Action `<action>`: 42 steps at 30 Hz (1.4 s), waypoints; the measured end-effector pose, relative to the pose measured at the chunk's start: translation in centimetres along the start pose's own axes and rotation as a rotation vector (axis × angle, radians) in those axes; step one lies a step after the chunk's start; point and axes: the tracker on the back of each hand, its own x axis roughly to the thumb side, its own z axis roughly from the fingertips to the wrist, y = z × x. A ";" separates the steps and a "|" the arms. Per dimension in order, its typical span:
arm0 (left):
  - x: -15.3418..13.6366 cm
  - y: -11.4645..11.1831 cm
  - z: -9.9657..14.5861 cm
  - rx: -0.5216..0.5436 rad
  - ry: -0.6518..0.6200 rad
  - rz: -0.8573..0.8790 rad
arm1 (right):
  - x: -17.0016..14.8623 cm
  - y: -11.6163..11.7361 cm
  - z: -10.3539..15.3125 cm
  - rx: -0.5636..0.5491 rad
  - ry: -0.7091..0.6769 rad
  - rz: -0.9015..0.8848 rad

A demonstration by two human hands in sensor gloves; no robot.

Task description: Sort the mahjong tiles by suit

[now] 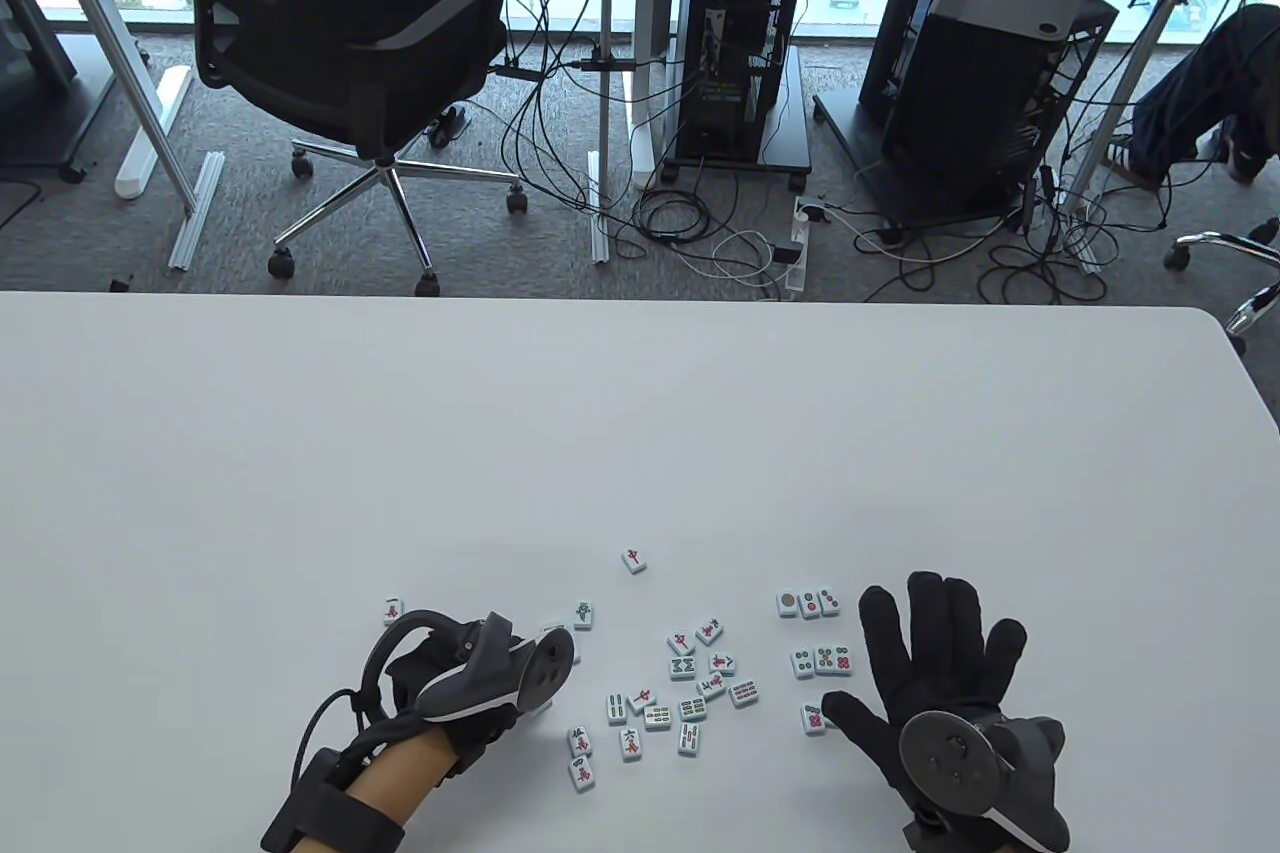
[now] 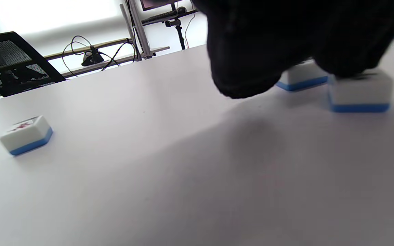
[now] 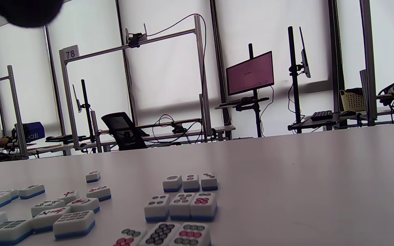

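A white square placard (image 3: pixel 70 53) printed with the black number 78 is fixed to the metal frame in the upper left of the right wrist view; the pinkish monitor screen (image 3: pixel 250 73) right of centre there carries text too small to read. The small white mahjong tiles with blue backs (image 1: pixel 690 683) lie face up near the bottom edge of the wide white table (image 1: pixel 640 433), their red, green and black markings visible but not readable as characters. At lower right of the table view, dot-suit tiles stand in neat rows: a top row of three (image 1: pixel 808 603), a second row of three (image 1: pixel 822 661) below it, and a further tile (image 1: pixel 812 719) lower down, just beside the thumb of the black-gloved right hand (image 1: pixel 940 683). That hand lies flat with fingers spread wide, gripping nothing. The black-gloved left hand (image 1: pixel 470 683) sits at lower left of the table view with its tracker on top; in the left wrist view a fingertip (image 2: pixel 351 58) rests on top of a blue-backed tile (image 2: pixel 359 92), but whether it grips it I cannot tell. One tile (image 1: pixel 393 611) lies alone at the left of the hand, another single tile (image 1: pixel 634 559) lies above the loose cluster. The upper half of the table is bare white surface up to its far edge, and its rounded corner shows at the right.
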 end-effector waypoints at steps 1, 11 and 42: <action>-0.3 0.1 0.3 0.012 0.005 -0.019 | 0.0 0.0 0.0 -0.001 -0.001 -0.004; 1.2 -0.4 1.0 -0.034 -0.031 0.034 | -0.1 0.3 0.0 0.017 0.004 -0.004; 2.1 -1.1 -0.4 -0.175 0.097 -0.028 | -0.1 0.6 -0.1 0.041 0.003 -0.017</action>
